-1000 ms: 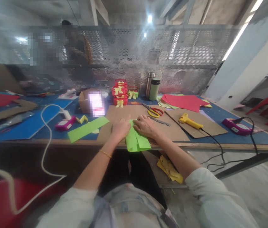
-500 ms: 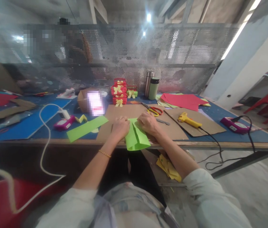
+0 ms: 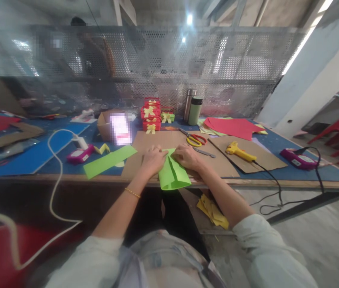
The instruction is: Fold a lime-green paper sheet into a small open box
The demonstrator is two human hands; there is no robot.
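A folded green paper sheet (image 3: 173,176) lies on a brown cardboard sheet (image 3: 163,141) and overhangs the table's front edge. My left hand (image 3: 153,161) presses on its left side with curled fingers. My right hand (image 3: 187,157) pinches its upper right fold. A second green paper strip (image 3: 109,161) lies to the left, untouched.
Yellow-handled scissors (image 3: 195,140), a yellow glue gun (image 3: 239,151) on cardboard, a purple device (image 3: 298,157) with a black cable, red gift boxes (image 3: 151,114), two flasks (image 3: 192,106), red paper (image 3: 232,127), a white cable (image 3: 55,168). Yellow scraps (image 3: 213,208) lie below. A person stands behind the mesh screen.
Both hands shifted slightly on the green paper; the fingers curled more around its top fold. The paper stays in place.
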